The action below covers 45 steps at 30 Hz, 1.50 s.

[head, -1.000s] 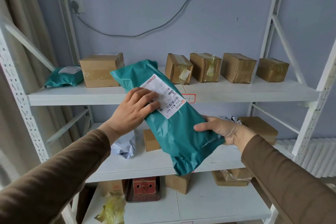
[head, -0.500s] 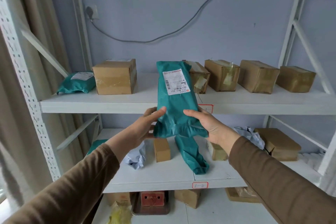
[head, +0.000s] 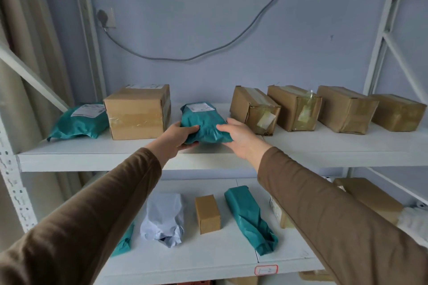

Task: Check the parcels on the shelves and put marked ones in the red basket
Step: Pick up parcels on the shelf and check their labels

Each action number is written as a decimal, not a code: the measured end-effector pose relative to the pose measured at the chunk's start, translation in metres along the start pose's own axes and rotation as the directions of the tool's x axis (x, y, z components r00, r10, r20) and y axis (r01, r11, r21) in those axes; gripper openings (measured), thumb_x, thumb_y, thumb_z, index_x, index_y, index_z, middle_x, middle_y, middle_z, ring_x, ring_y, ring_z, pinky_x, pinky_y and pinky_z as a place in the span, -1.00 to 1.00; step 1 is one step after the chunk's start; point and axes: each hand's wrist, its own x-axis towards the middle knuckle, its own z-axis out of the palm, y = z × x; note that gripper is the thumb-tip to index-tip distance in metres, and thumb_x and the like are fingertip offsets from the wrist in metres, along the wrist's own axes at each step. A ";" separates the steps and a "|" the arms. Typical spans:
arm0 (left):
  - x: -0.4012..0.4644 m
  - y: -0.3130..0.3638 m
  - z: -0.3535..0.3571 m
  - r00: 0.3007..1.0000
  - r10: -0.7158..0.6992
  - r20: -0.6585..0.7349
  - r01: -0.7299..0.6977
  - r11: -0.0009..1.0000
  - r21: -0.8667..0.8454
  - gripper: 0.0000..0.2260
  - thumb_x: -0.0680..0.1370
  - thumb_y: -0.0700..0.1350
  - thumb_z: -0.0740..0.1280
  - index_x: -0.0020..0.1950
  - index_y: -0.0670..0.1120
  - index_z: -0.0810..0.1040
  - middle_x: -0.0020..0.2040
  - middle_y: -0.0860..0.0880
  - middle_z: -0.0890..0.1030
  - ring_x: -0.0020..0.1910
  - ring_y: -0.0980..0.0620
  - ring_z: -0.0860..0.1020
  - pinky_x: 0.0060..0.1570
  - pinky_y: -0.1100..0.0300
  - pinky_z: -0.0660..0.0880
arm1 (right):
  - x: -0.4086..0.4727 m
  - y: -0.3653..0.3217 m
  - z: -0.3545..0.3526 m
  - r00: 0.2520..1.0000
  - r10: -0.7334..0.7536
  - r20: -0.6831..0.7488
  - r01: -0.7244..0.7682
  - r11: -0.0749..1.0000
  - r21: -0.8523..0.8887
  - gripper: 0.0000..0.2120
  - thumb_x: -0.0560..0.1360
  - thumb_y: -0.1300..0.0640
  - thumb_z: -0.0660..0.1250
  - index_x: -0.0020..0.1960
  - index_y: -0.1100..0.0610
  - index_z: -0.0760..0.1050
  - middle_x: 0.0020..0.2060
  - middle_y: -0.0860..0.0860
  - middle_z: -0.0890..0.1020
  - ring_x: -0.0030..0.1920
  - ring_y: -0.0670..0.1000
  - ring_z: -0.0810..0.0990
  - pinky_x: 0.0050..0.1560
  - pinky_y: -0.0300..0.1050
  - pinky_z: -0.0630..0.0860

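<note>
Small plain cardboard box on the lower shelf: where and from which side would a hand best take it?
Grip the small plain cardboard box across its two long side faces, coming from above at the shelf front; it stands apart from the neighbouring bags, so both sides look free.

White label on teal plastic mailer bag in hand [head: 203, 122]: printed, text too small to read.
White label on teal plastic mailer bag at left of upper shelf [head: 78, 120]: printed lines, illegible.
White label on top of large brown cardboard box [head: 139, 111]: illegible.
Red-bordered tag on front edge of lower white shelf [head: 266, 270]: faint handwritten marks, not readable with certainty.
</note>
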 end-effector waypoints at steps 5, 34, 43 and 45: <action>0.039 0.003 -0.005 0.996 0.023 -0.089 0.003 0.961 0.278 -0.53 0.56 -0.01 0.49 0.39 -0.16 0.50 0.27 -0.13 0.62 0.22 -0.12 0.61 0.31 -0.02 0.56 | 0.042 0.018 0.004 0.997 -0.072 -0.037 0.061 0.970 -0.237 -0.33 0.55 0.45 0.25 0.61 0.10 0.25 0.47 0.08 0.46 0.36 0.13 0.54 0.38 0.03 0.50; 0.055 0.040 0.156 0.976 -0.010 0.217 -0.003 0.998 0.060 -0.66 0.64 0.18 0.31 0.20 -0.07 0.48 0.09 -0.02 0.57 -0.01 0.03 0.54 0.00 0.19 0.48 | 0.062 -0.039 -0.120 0.890 -0.064 -0.452 -0.035 0.978 -0.208 -0.30 0.63 -0.33 0.11 0.63 0.05 0.19 0.53 -0.01 0.35 0.54 0.12 0.31 0.52 0.12 0.25; 0.009 0.032 0.161 0.989 0.003 0.147 0.022 0.986 -0.166 -0.85 0.64 -0.03 0.27 -0.02 -0.08 0.54 -0.16 -0.07 0.60 -0.23 -0.03 0.58 -0.28 0.11 0.54 | 0.026 -0.037 -0.132 0.959 -0.051 -0.277 0.046 0.999 -0.026 -0.32 0.41 -0.51 0.28 0.38 -0.15 0.39 0.29 -0.03 0.57 0.28 0.11 0.57 0.35 0.30 0.48; -0.011 0.026 0.165 0.990 0.041 0.136 -0.014 0.981 -0.195 -0.85 0.64 0.00 0.27 0.09 -0.05 0.54 0.01 -0.07 0.58 -0.09 -0.02 0.57 -0.16 0.06 0.56 | 0.002 -0.041 -0.138 0.972 -0.071 -0.223 0.083 0.996 0.045 -0.35 0.42 -0.44 0.36 0.37 -0.10 0.43 0.24 0.00 0.62 0.21 0.08 0.62 0.24 0.25 0.57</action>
